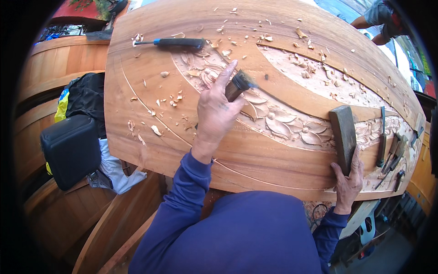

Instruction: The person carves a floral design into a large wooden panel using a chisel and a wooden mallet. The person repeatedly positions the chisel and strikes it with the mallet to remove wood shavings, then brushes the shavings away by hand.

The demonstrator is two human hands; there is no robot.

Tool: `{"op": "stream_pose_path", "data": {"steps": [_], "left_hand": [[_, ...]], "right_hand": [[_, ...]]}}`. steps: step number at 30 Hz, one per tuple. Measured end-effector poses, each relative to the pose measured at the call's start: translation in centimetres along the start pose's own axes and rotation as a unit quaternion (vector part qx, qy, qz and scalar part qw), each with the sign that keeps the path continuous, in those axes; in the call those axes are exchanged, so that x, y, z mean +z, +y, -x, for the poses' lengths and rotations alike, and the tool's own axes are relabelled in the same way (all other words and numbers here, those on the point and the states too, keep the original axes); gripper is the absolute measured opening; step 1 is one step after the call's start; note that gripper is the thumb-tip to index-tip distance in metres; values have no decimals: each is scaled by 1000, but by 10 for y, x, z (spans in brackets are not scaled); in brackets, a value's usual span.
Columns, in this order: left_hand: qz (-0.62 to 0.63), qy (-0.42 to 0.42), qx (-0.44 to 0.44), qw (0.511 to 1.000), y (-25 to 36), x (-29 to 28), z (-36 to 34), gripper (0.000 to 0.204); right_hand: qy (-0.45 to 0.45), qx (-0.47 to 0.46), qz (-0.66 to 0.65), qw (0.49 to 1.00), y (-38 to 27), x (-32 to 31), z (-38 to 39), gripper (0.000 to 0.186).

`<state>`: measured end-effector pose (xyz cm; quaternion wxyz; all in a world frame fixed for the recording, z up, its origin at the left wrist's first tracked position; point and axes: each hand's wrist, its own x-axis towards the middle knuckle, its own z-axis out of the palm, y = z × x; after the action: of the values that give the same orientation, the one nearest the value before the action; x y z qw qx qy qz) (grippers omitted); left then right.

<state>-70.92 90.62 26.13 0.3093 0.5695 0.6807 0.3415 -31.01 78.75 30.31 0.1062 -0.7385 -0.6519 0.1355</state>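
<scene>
My left hand (218, 109) is wrapped round a dark tool handle (238, 86) with a black band and worn top, index finger raised. Its lower end is hidden by my hand, over a carved floral band (278, 124) in a large wooden panel (150, 82). At the right, my right hand (349, 180) grips the lower end of a long dark wooden block (342, 134). A long-handled chisel (178, 44) lies at the upper left. Several carving tools (383, 141) lie right of the block. Pale wood shavings (301, 34) are scattered over the panel.
A black case (70, 151), dark fabric (86, 100) and pale cloth (114, 166) rest on wooden pieces at the left. Curved boards (114, 233) stand below the panel's edge. Another person's legs (381, 25) show at the top right.
</scene>
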Motion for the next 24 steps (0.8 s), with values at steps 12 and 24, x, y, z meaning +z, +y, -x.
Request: {"op": "stream_pose_path", "data": {"steps": [12,24], "left_hand": [[45,-24,-86,995,-11,-29,-11,58],[-15,49,16,999,-17,-33,0,56]], "right_hand": [[-3,-14,3,1000,9,-2,-3,99],[-11,6,26,1000,8,-4,-1,99]]}}
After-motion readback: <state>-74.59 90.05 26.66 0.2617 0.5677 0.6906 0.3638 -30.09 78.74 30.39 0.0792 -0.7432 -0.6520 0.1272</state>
